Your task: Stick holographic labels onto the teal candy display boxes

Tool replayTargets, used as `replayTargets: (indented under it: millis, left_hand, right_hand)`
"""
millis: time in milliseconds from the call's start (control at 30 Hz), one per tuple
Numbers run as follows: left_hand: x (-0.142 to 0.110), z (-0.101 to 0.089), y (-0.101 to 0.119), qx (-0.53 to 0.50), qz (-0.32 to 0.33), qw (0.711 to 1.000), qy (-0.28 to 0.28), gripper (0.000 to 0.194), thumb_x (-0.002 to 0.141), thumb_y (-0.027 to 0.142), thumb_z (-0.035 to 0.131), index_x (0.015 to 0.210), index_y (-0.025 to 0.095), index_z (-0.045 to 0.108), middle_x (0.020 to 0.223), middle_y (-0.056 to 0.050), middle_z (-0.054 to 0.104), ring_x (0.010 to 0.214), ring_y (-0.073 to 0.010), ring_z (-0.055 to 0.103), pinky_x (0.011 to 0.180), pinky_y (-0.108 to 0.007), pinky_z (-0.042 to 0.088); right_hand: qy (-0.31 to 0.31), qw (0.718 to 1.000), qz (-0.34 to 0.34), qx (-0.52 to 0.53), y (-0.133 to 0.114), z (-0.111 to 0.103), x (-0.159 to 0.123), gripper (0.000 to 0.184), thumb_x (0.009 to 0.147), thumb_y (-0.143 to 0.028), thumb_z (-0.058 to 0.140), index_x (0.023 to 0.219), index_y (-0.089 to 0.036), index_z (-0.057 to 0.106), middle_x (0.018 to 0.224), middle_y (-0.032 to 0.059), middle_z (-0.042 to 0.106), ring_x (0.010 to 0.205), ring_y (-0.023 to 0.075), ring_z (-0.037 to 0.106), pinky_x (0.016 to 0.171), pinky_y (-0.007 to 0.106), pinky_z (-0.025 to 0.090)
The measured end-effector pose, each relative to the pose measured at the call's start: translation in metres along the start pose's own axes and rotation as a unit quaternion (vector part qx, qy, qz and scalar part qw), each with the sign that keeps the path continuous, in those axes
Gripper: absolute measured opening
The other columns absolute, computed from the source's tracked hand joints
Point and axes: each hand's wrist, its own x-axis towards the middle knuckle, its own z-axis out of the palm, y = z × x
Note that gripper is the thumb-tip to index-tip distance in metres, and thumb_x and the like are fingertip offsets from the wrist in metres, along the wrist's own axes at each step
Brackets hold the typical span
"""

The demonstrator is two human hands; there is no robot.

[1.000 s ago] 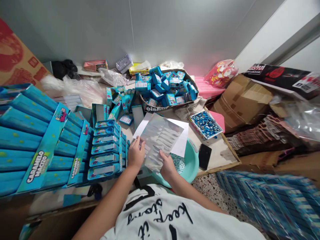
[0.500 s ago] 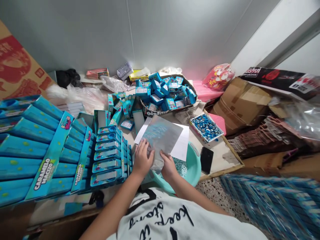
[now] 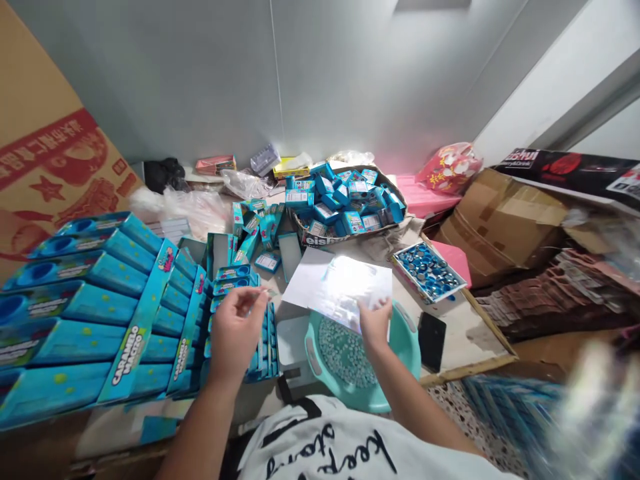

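A pale tabletop (image 3: 473,333) spreads beneath the work, with a big stack of blue boxes (image 3: 115,310) along its left side. Both bare arms reach forward from the bottom of the view: the left arm (image 3: 207,417) slants up toward the stack, while the right arm (image 3: 425,410) angles inward across the right side of a green basin (image 3: 400,373). Farther back on the table sits a cardboard tray (image 3: 360,235) heaped with small blue cartons. A white paper (image 3: 306,275) lies just in front of that tray and stretches toward the basin, partly over its far rim. A shiny clear plastic sheet (image 3: 345,283), washed out by glare, overlaps the paper. The right hand (image 3: 375,325) is clamped on the sheet's near right part, thumb on the left and the other fingers curled on the right, above the basin. The left hand (image 3: 239,327) is raised over the front blue boxes, apart from the sheet, its fingers bent and the thumb and forefinger tips together; whether something tiny is pinched there I cannot tell. A shallow box (image 3: 409,281) of shiny discs and a black phone (image 3: 431,341) lie to the right, and tiny pale beads (image 3: 345,353) cover the basin's bottom.
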Motion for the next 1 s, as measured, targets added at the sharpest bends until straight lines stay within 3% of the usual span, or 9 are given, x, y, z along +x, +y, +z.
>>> replayTargets:
  millis: [67, 100, 167, 267, 367, 567, 700, 833, 1000]
  left_hand:
    - [0.017, -0.014, 0.004, 0.024, -0.025, 0.999, 0.020, 0.026, 0.079, 0.040, 0.075, 0.090, 0.019, 0.065, 0.087, -0.004, 0.076, 0.080, -0.0192, 0.073, 0.073, -0.028, 0.058]
    - [0.025, -0.019, 0.004, 0.034, -0.037, 0.999, 0.020, 0.028, 0.077, 0.042, 0.076, 0.091, 0.019, 0.066, 0.084, -0.004, 0.075, 0.076, -0.0187, 0.073, 0.070, -0.028, 0.057]
    - [0.038, -0.026, 0.000, 0.034, -0.064, 0.997, 0.020, 0.033, 0.074, 0.045, 0.078, 0.089, 0.018, 0.065, 0.079, -0.002, 0.073, 0.069, -0.0176, 0.071, 0.063, -0.026, 0.054]
    - [0.049, -0.030, -0.007, 0.021, -0.094, 0.995, 0.028, 0.040, 0.070, 0.049, 0.079, 0.090, 0.018, 0.065, 0.074, -0.001, 0.071, 0.065, -0.0170, 0.069, 0.056, -0.024, 0.050]
    - [0.052, -0.029, -0.011, 0.025, -0.100, 0.994, 0.021, 0.044, 0.070, 0.052, 0.077, 0.094, 0.017, 0.066, 0.073, -0.003, 0.072, 0.065, -0.0176, 0.069, 0.052, -0.022, 0.046]
    - [0.056, -0.032, -0.019, 0.085, -0.091, 0.992, 0.032, 0.047, 0.076, 0.057, 0.068, 0.097, 0.014, 0.069, 0.076, -0.008, 0.074, 0.068, -0.0224, 0.071, 0.051, -0.025, 0.048]
    - [0.057, -0.038, -0.026, 0.190, -0.021, 0.978, 0.082, 0.035, 0.079, 0.050, 0.066, 0.089, 0.018, 0.072, 0.082, -0.009, 0.074, 0.080, -0.0267, 0.070, 0.074, -0.039, 0.055]
    - [0.060, -0.038, -0.037, 0.266, 0.077, 0.956, 0.099, 0.026, 0.081, 0.043, 0.062, 0.080, 0.018, 0.070, 0.100, -0.013, 0.071, 0.105, -0.0288, 0.065, 0.101, -0.045, 0.048]
    - [0.065, -0.036, -0.051, 0.320, 0.105, 0.935, 0.108, 0.027, 0.084, 0.041, 0.056, 0.080, 0.017, 0.068, 0.120, -0.019, 0.066, 0.120, -0.0326, 0.057, 0.110, -0.049, 0.042]
  right_hand:
    - [0.026, 0.995, -0.089, -0.025, -0.016, 0.001, -0.004, 0.088, 0.069, -0.033, 0.072, 0.146, -0.013, 0.035, 0.159, 0.0175, 0.026, 0.149, 0.0310, 0.020, 0.124, 0.049, 0.017]
    - [0.003, 0.989, -0.143, -0.033, -0.026, 0.006, -0.009, 0.079, 0.072, -0.034, 0.071, 0.143, -0.014, 0.042, 0.157, 0.0159, 0.031, 0.148, 0.0298, 0.022, 0.124, 0.047, 0.015]
    - [-0.120, 0.968, -0.219, -0.031, -0.048, 0.025, -0.026, 0.051, 0.082, -0.037, 0.066, 0.129, -0.018, 0.058, 0.141, 0.0134, 0.052, 0.136, 0.0292, 0.042, 0.119, 0.047, 0.028]
    - [-0.360, 0.918, -0.169, 0.010, -0.079, 0.071, -0.057, 0.036, 0.091, -0.042, 0.060, 0.122, -0.024, 0.064, 0.113, 0.0092, 0.068, 0.101, 0.0259, 0.064, 0.087, 0.040, 0.052]
    - [-0.474, 0.869, -0.137, 0.033, -0.093, 0.121, -0.081, 0.047, 0.085, -0.046, 0.069, 0.127, -0.027, 0.062, 0.108, 0.0058, 0.068, 0.085, 0.0208, 0.064, 0.069, 0.030, 0.050]
    - [-0.496, 0.853, -0.102, 0.127, -0.084, 0.176, -0.095, 0.018, 0.082, -0.030, 0.058, 0.094, -0.020, 0.067, 0.069, -0.0013, 0.060, 0.062, 0.0152, 0.057, 0.059, 0.027, 0.046]
    - [-0.488, 0.856, -0.123, 0.118, -0.079, 0.185, -0.096, 0.024, 0.077, -0.024, 0.055, 0.100, -0.023, 0.062, 0.062, -0.0067, 0.049, 0.057, 0.0138, 0.049, 0.055, 0.026, 0.037]
    - [-0.466, 0.866, -0.154, 0.096, -0.073, 0.188, -0.091, 0.012, 0.075, -0.022, 0.061, 0.082, -0.024, 0.051, 0.063, -0.0077, 0.044, 0.059, 0.0130, 0.039, 0.058, 0.028, 0.028]
    - [-0.492, 0.853, -0.116, 0.129, -0.058, 0.197, -0.086, 0.021, 0.075, -0.027, 0.064, 0.078, -0.024, 0.043, 0.066, -0.0077, 0.043, 0.059, 0.0126, 0.038, 0.058, 0.027, 0.030]
